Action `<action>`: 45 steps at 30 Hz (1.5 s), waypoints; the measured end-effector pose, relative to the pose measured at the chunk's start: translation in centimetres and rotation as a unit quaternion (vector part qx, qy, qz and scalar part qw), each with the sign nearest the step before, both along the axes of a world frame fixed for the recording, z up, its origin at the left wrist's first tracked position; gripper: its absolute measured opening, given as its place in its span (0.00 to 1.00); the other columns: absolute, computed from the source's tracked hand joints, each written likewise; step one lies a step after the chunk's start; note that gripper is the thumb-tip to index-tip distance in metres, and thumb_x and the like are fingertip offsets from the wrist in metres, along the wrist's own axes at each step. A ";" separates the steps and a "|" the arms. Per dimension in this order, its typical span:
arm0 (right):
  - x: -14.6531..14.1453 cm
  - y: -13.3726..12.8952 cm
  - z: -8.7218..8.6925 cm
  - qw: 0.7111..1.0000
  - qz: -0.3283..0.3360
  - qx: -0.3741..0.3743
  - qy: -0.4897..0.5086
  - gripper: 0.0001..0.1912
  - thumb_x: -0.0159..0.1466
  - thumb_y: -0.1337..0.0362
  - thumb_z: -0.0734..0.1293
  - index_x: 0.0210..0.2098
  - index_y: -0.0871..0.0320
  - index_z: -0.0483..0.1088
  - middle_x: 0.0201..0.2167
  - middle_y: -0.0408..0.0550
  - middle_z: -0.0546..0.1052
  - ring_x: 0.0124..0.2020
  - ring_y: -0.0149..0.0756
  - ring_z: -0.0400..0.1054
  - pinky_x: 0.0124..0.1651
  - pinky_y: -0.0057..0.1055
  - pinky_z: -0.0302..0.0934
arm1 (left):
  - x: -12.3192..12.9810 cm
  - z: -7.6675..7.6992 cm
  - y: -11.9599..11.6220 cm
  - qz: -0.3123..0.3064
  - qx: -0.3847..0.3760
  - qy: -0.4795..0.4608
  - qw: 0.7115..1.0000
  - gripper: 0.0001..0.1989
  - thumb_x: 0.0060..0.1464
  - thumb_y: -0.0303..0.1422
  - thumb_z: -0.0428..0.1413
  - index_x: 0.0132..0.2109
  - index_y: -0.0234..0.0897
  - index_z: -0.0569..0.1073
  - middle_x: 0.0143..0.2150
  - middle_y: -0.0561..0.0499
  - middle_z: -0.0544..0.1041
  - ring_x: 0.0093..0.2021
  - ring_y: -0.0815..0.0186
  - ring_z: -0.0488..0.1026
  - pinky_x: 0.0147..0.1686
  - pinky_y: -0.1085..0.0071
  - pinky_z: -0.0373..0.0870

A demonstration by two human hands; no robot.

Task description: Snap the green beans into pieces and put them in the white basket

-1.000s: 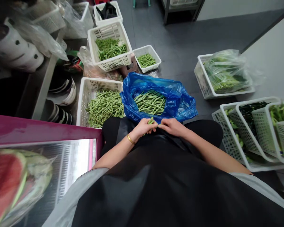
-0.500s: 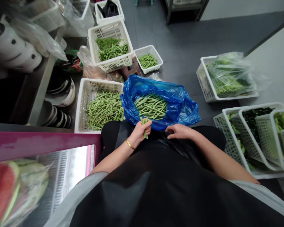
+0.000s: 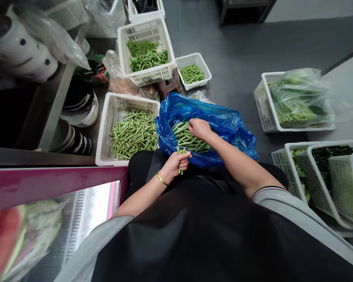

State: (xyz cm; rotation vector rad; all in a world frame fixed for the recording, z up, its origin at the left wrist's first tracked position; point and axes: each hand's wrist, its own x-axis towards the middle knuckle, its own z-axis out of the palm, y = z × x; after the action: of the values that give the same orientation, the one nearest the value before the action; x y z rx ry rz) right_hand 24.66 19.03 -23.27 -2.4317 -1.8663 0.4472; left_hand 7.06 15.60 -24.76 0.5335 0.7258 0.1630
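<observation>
My left hand (image 3: 176,164), with a gold bangle on its wrist, is closed round a few short green bean pieces (image 3: 181,150) just in front of the blue bag. The blue plastic bag (image 3: 238,131) lies open at my lap with long green beans (image 3: 185,137) inside. Over these beans my right hand (image 3: 199,128) is bent with its fingers curled down; whatever is between the fingertips is hidden. To the left, a white basket (image 3: 105,137) holds many short green bean pieces (image 3: 135,135).
Behind stand a white basket of greens (image 3: 148,74) and a small basket of beans (image 3: 194,85). A basket with bagged vegetables (image 3: 261,107) and several upright baskets (image 3: 312,172) are at right. A purple-edged case (image 3: 59,180) is at left.
My right hand has moved from the bag's near edge forward and left onto the long beans. My left hand still holds the bean pieces. The view has shifted slightly.
</observation>
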 end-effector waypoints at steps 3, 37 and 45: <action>1.3 -3.7 4.2 0.980 -0.045 0.177 0.078 0.10 0.60 0.64 0.60 0.36 0.60 0.70 0.35 0.53 0.77 0.37 0.40 0.71 0.41 0.34 0.62 | 0.7 0.3 -0.3 -0.006 -0.012 -0.014 1.000 0.14 0.44 0.36 0.62 0.30 0.28 0.71 0.12 0.64 0.48 0.12 0.81 0.45 0.13 0.82 0.40; -0.5 -20.0 2.4 0.818 -0.153 0.033 0.553 0.27 0.49 0.50 0.71 0.43 0.61 0.73 0.29 0.47 0.77 0.27 0.34 0.71 0.32 0.30 0.65 | -0.1 3.4 -5.5 -0.102 0.157 -0.072 0.980 0.21 0.39 0.44 0.63 0.34 0.29 0.74 0.15 0.57 0.63 0.13 0.77 0.56 0.14 0.78 0.49; -4.3 -18.4 6.0 0.874 -0.084 0.293 0.377 0.14 0.57 0.51 0.65 0.29 0.56 0.70 0.28 0.50 0.74 0.31 0.37 0.69 0.39 0.35 0.64 | 0.9 2.5 -4.2 0.066 0.100 0.015 0.993 0.19 0.47 0.43 0.59 0.24 0.32 0.65 0.13 0.59 0.58 0.11 0.80 0.52 0.12 0.81 0.47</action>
State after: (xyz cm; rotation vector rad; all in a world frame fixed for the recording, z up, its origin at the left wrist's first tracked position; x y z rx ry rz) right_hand 20.38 0.64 -17.25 -1.6431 -1.2029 0.5933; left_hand 7.97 11.38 -22.24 0.6810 0.7797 0.3547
